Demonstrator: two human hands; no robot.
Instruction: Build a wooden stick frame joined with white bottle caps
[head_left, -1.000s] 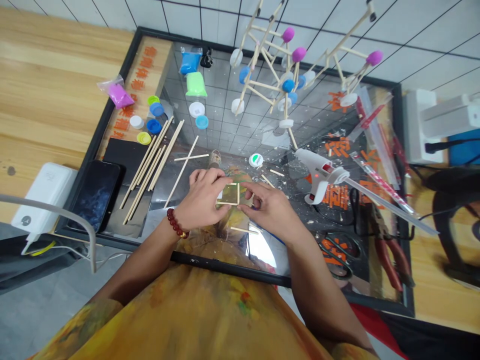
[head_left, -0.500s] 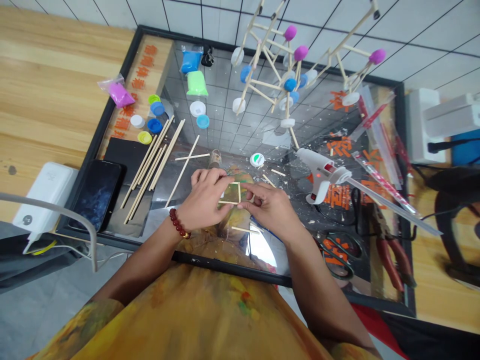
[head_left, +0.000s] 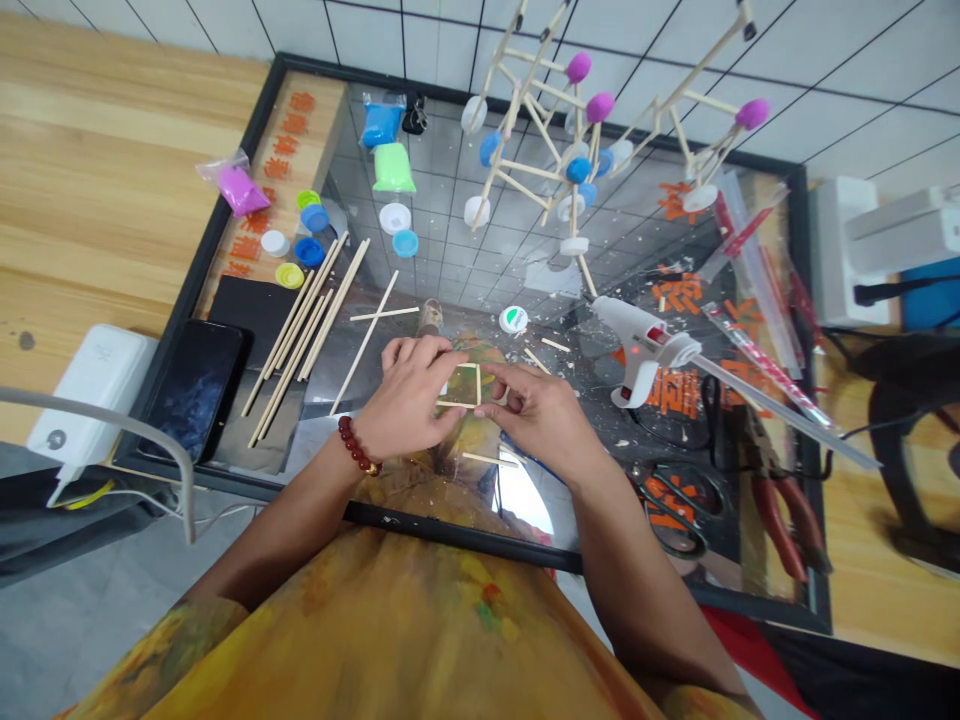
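Note:
Both hands pinch a small rectangular frame of wooden sticks (head_left: 478, 386) just above the glossy tabletop. Its left side is hidden under the fingers of my left hand (head_left: 412, 393), which wears a red bead bracelet. Thumb and forefinger of my right hand (head_left: 529, 408) press at the frame's right corners. A loose short stick (head_left: 489, 460) lies below the frame. Two crossed sticks (head_left: 373, 316) rest to the left of it. Beyond my hands sits a white cap with a green centre (head_left: 514, 320), with short stick offcuts near it.
A white glue gun (head_left: 645, 345) stands at right, near scissors (head_left: 682, 510) and red-handled pliers (head_left: 787, 515). Stick models with bottle-cap wheels (head_left: 540, 150) are at the back. Wooden sticks (head_left: 300, 340), a phone (head_left: 193, 390), bottle caps (head_left: 309, 250) and clay packs (head_left: 394, 167) lie left.

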